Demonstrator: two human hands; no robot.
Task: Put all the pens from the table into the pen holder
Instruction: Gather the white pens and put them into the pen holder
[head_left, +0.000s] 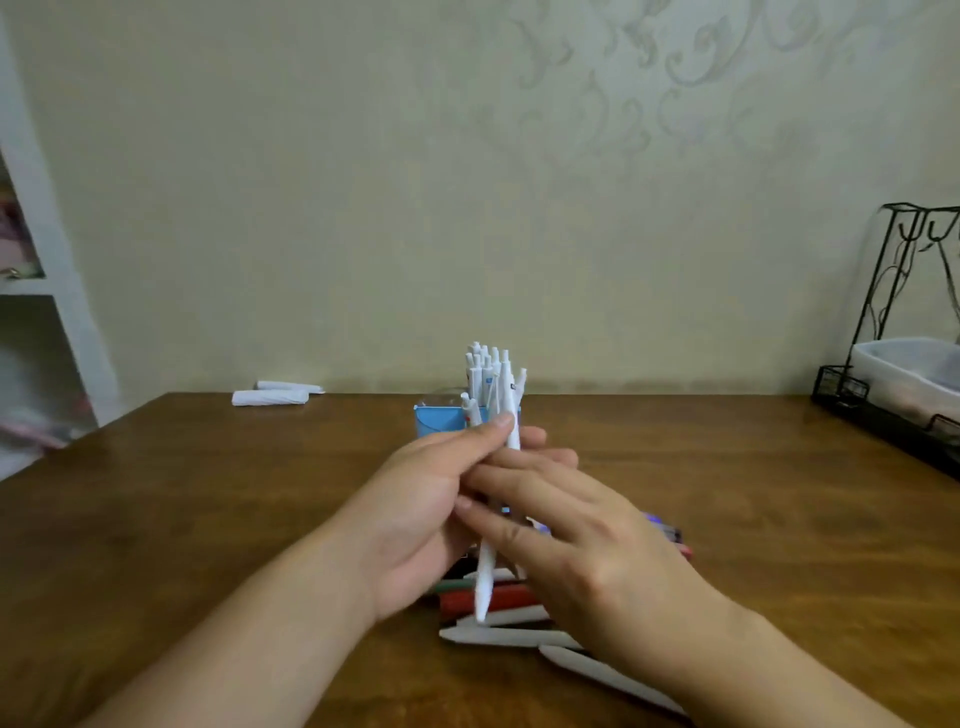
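Nearest, loose pens (498, 636) lie piled on the table (208, 519), partly hidden under the right hand (566, 535), whose fingers are spread. The left hand (431, 499) pinches a white pen (488, 566). Behind, the blue pen holder (441, 420), mostly hidden, holds white pens.

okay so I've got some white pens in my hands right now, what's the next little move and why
Probably lift the held white pens forward and drop them into the blue pen holder just behind your hands. The left hand already grips them, the holder has pens standing in it, and more pens still lie on the table.
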